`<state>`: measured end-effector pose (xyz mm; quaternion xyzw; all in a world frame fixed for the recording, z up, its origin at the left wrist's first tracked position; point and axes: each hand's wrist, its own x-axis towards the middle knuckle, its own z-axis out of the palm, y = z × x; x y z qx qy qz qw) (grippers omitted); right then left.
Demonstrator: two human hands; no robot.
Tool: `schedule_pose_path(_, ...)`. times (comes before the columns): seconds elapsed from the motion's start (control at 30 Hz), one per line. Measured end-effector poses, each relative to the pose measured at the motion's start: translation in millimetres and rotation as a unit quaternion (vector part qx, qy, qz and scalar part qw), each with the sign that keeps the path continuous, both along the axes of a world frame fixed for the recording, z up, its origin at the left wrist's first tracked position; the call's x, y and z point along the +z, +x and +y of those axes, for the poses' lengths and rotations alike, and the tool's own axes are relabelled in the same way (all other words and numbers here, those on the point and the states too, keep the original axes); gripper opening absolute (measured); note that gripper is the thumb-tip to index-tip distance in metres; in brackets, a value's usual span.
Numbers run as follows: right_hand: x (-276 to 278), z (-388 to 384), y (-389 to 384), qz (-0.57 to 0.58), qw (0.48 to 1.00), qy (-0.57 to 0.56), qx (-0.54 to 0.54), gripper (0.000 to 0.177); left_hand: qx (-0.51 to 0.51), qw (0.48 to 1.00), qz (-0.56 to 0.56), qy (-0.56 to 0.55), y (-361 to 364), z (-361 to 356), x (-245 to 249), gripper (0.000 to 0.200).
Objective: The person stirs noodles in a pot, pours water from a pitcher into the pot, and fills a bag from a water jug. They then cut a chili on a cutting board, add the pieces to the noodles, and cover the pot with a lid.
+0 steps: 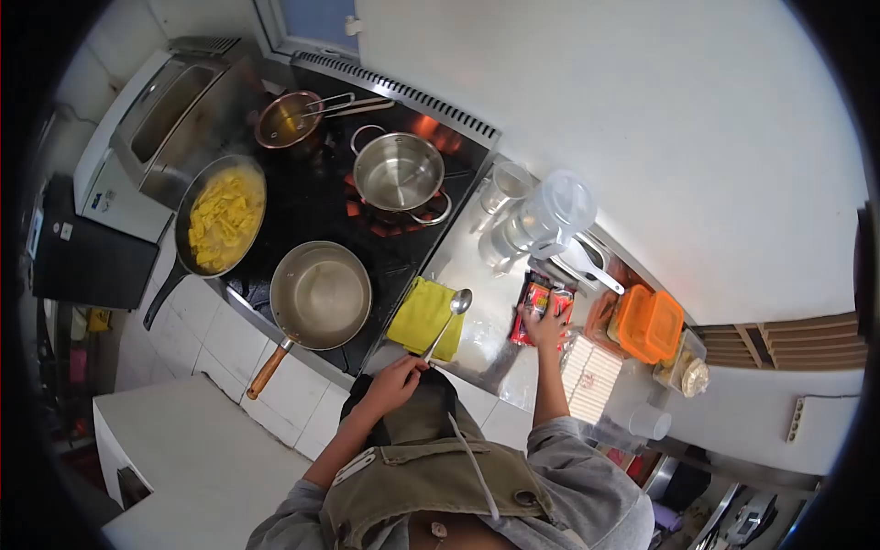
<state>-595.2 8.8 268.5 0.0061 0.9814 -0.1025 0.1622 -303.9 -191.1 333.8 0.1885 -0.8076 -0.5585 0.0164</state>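
Observation:
My left hand (394, 385) is closed round the handle of a metal spoon (460, 302), whose bowl hangs over a folded yellow-green cloth (426, 318) at the counter's edge. On the steel counter (486, 344), my right hand (545, 325) grips a red packet (536, 298) with dark printing. The packet lies beside a white ribbed mat or cloth (588, 378). Left of the cloth, a wooden-handled pan (321, 295) rests on the black stove, and it looks empty. Behind it, a two-handled steel pot (399, 171) sits over a glowing red burner.
A black-handled pan (225, 218) of yellow food stands at the stove's left. A small copper-coloured pot (288, 119) holds a strainer. Clear plastic jugs (561, 203) line the wall. Orange containers (649, 324) stand at the right, with a clear cup (650, 421) near the front edge.

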Motion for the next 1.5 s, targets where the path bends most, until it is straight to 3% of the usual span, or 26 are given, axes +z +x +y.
schedule_pose_path(0.07,-38.3,7.2,7.7,0.039,0.999,0.022,0.018,0.087,0.018,0.999,0.024,-0.016,13.9,-1.3,-0.5,0.017)
schedule_pose_path(0.17,-29.7,-0.3,12.1,0.066,0.997,0.032,0.01,0.06,0.034,0.999,-0.019,-0.002,46.3,-4.7,5.2,0.017)
schedule_pose_path(0.23,-24.1,8.7,10.0,0.065,0.993,0.055,0.084,0.05,0.028,1.0,-0.011,-0.005,63.4,-9.3,13.5,0.017)
schedule_pose_path(0.3,-15.3,17.5,3.7,0.012,0.998,-0.004,0.061,0.041,0.041,0.999,-0.001,-0.002,85.2,-15.8,18.4,0.018)
schedule_pose_path(0.37,12.9,26.8,7.7,-0.096,0.987,-0.054,0.12,0.032,0.052,0.997,0.009,0.056,110.6,-24.7,28.6,0.017)
schedule_pose_path(0.43,91.2,-2.2,48.6,-0.259,0.913,0.018,0.315,0.027,0.073,0.992,0.04,0.09,142.5,-36.3,34.8,0.021)
schedule_pose_path(0.5,132.5,-41.6,94.5,-0.257,0.804,-0.062,0.533,0.027,0.082,0.987,0.066,0.122,178.6,-50.8,48.9,0.025)
schedule_pose_path(0.53,172.0,-84.1,145.5,-0.311,0.835,-0.055,0.451,0.028,0.096,0.975,0.069,0.186,197.7,-58.2,66.4,0.034)
schedule_pose_path(0.57,150.1,-102.7,171.0,-0.281,0.699,-0.135,0.643,0.028,0.11,0.959,0.072,0.25,222.2,-66.7,82.0,0.045)
schedule_pose_path(0.63,199.4,-185.7,282.2,-0.405,0.705,-0.052,0.58,0.021,0.125,0.951,0.099,0.265,271.4,-79.6,103.7,0.059)
schedule_pose_path(0.67,203.6,-211.1,331.2,-0.459,0.67,-0.15,0.563,0.022,0.131,0.941,0.129,0.285,297.3,-87.1,109.4,0.073)
schedule_pose_path(0.7,176.3,-236.3,365.8,-0.377,0.61,-0.179,0.673,0.027,0.142,0.94,0.132,0.279,322.8,-96.0,111.6,0.073)
schedule_pose_path(0.73,185.3,-265.5,415.2,-0.439,0.641,-0.18,0.603,0.033,0.159,0.963,0.125,0.175,345.8,-103.5,113.4,0.084)
schedule_pose_path(0.8,178.7,-311.3,501.7,-0.419,0.695,-0.279,0.513,0.035,0.233,0.966,0.112,-0.025,384.8,-118.5,108.9,0.105)
schedule_pose_path(0.9,164.4,-358.1,598.4,-0.598,0.659,-0.388,0.239,0.035,0.345,0.929,0.086,-0.103,436.1,-157.2,104.6,0.096)
schedule_pose_path(0.93,160.7,-373.2,610.3,-0.602,0.656,-0.384,0.245,0.035,0.352,0.922,0.101,-0.128,453.0,-176.6,111.6,0.081)
schedule_pose_path(1.0,149.0,-412.1,623.1,-0.758,0.55,-0.33,0.113,0.031,0.373,0.916,0.086,-0.122,477.2,-214.7,105.9,0.075)
schedule_pose_path(1.03,143.2,-429.7,630.8,-0.76,0.551,-0.322,0.123,0.031,0.387,0.913,0.07,-0.111,487.0,-233.4,102.9,0.07)
schedule_pose_path(1.13,141.0,-499.9,659.6,-0.821,0.411,-0.385,0.096,0.03,0.479,0.864,0.082,-0.133,517.4,-302.0,82.8,0.052)
schedule_pose_path(1.2,133.3,-550.8,677.4,-0.839,0.387,-0.36,0.131,0.032,0.557,0.809,0.124,-0.141,540.5,-354.2,62.3,0.033)
schedule_pose_path(1.23,127.8,-576.4,683.2,-0.852,0.367,-0.336,0.16,0.033,0.555,0.809,0.128,-0.146,553.8,-380.7,49.8,0.033)
schedule_pose_path(1.3,125.6,-627.5,708.5,-0.844,0.382,-0.326,0.188,0.038,0.61,0.754,0.227,0.087,582.5,-425.3,32.2,0.032)
schedule_pose_path(1.37,139.8,-676.1,733.1,-0.781,0.474,-0.296,0.279,0.042,0.671,0.714,0.197,0.048,609.9,-472.5,37.8,0.036)
schedule_pose_path(1.4,152.2,-699.6,737.0,-0.768,0.488,-0.306,0.28,0.039,0.702,0.679,0.207,0.062,621.5,-495.3,56.1,0.041)
schedule_pose_path(1.43,150.5,-725.3,736.1,-0.766,0.49,-0.314,0.275,0.039,0.759,0.627,0.169,0.046,644.4,-520.9,33.9,0.042)
schedule_pose_path(1.5,130.2,-770.8,726.1,-0.701,0.565,-0.344,0.266,0.035,0.78,0.579,0.227,0.065,691.6,-572.8,20.7,0.044)
